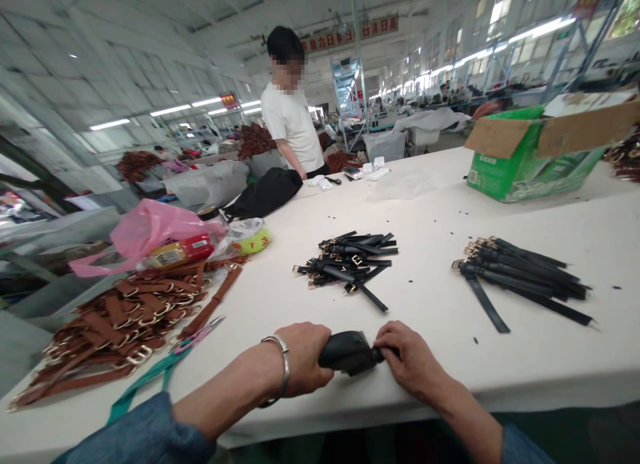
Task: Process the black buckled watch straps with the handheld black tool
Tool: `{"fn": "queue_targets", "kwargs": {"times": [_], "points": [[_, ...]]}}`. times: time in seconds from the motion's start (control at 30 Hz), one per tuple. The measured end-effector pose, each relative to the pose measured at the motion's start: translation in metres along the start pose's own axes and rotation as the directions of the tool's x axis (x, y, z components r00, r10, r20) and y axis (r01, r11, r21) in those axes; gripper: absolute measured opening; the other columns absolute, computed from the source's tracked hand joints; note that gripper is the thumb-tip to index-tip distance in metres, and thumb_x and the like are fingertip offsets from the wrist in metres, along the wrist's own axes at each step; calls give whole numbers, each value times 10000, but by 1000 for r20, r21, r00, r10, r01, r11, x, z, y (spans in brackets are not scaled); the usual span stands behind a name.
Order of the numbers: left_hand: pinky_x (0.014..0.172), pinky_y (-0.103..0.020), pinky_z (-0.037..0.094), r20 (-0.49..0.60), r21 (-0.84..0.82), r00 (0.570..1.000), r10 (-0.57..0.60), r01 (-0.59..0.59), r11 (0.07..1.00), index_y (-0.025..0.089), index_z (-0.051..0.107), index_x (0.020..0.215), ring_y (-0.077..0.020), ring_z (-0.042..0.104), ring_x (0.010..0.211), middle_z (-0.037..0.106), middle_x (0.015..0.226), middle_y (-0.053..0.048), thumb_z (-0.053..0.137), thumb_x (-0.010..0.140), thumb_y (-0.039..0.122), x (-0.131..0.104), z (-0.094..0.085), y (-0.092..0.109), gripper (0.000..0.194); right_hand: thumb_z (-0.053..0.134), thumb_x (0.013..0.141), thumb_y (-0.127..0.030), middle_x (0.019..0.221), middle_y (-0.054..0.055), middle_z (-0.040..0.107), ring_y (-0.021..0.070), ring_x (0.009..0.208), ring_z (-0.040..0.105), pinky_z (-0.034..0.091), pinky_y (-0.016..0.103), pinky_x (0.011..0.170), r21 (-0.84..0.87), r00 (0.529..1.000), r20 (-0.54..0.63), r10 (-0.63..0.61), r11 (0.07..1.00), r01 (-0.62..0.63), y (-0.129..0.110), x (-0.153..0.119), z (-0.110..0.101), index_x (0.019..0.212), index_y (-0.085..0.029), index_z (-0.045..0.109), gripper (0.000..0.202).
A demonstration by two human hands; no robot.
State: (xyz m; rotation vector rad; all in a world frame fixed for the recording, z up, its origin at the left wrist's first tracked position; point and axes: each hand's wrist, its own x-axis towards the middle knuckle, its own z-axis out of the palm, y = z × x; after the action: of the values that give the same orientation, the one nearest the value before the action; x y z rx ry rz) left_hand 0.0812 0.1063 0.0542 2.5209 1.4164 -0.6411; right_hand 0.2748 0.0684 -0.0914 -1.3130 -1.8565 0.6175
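Note:
My left hand (306, 357), with a silver bangle at the wrist, is wrapped round a black handheld tool (349, 353) with a rounded body. The tool's narrow end points right, towards my right hand (407, 357). There my right fingers pinch a small dark piece against that end; the fingers mostly cover it, so its kind is unclear. Beyond both hands lies a loose pile of short black straps (363, 254) with gold buckles. A neater bundle of black straps (525, 277) rests further right.
Brown buckled straps (125, 317) are heaped at the left, beside pink-handled scissors (200, 334) and a teal ribbon (145, 384). A pink plastic bag (155, 231) lies behind them. A green cardboard box (530, 161) stands at the far right. A person (293, 117) stands across the table.

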Motion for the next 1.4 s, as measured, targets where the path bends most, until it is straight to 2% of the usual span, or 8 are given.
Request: {"fn": "queue_targets", "kwargs": {"times": [0.13, 0.37, 0.5, 0.7, 0.87, 1.03, 1.27, 1.4], "points": [[567, -301, 446, 22, 10, 1000, 15, -15, 1000, 238, 597, 814, -218, 603, 679, 649, 780, -48, 493, 599, 421, -2, -1, -11, 301, 491, 714, -63, 839, 31, 589, 166, 809, 513, 405, 300, 740, -8, 1000, -6, -1, 1000, 1, -1, 0, 1, 797, -207, 636, 221], [620, -340, 458, -27, 3, 1000, -7, 8, 1000, 217, 599, 839, -255, 606, 750, 657, 834, -82, 482, 607, 445, 8, 4, 12, 346, 473, 683, -24, 845, 36, 582, 171, 819, 509, 405, 305, 747, 0, 1000, -16, -11, 1000, 11, 1, 0, 1, 791, -194, 614, 246], [567, -278, 439, -30, -60, 999, -9, 8, 998, 232, 596, 818, -205, 602, 692, 650, 774, -43, 495, 608, 449, 9, 11, -10, 319, 471, 696, -36, 837, 35, 583, 170, 815, 511, 407, 305, 744, 11, 1000, -10, -16, 1000, 16, -1, -1, 0, 802, -198, 617, 242], [536, -247, 411, -42, -58, 997, -65, 62, 996, 231, 588, 824, -175, 589, 649, 640, 718, -22, 483, 640, 438, 1, 1, -38, 296, 478, 700, -45, 815, 34, 583, 167, 797, 515, 410, 301, 732, 20, 1000, -19, -19, 1000, 19, -1, -1, 0, 774, -194, 618, 217], [535, -272, 417, -28, -28, 999, 25, -26, 999, 244, 588, 792, -200, 591, 654, 640, 744, -28, 508, 601, 438, 0, 3, -20, 284, 478, 701, -49, 820, 36, 586, 170, 802, 518, 412, 310, 737, 19, 1000, -19, -23, 1000, 24, 0, 0, 1, 784, -198, 619, 221], [572, -318, 443, -48, 13, 999, 25, -24, 1000, 228, 593, 783, -242, 603, 698, 648, 764, -61, 482, 603, 438, 11, 3, 4, 298, 478, 685, -35, 829, 38, 584, 172, 807, 519, 416, 309, 737, 5, 1000, -15, -7, 1000, 7, 0, -1, 0, 779, -197, 613, 231], [550, -278, 439, -24, -50, 1000, -9, 8, 999, 246, 590, 804, -198, 599, 665, 642, 746, -32, 492, 613, 441, 7, 10, -22, 289, 473, 693, -45, 816, 37, 584, 169, 794, 523, 418, 301, 731, 10, 1000, -24, -14, 1000, 14, -2, -1, 0, 794, -199, 617, 235], [597, -313, 450, -31, -31, 1000, -3, 3, 1000, 239, 592, 815, -220, 598, 702, 645, 784, -46, 505, 598, 434, 5, 8, -15, 304, 478, 676, -48, 812, 34, 584, 169, 796, 524, 416, 298, 733, -1, 1000, -19, -2, 1000, 2, -1, 0, 0, 786, -198, 615, 232]]}}
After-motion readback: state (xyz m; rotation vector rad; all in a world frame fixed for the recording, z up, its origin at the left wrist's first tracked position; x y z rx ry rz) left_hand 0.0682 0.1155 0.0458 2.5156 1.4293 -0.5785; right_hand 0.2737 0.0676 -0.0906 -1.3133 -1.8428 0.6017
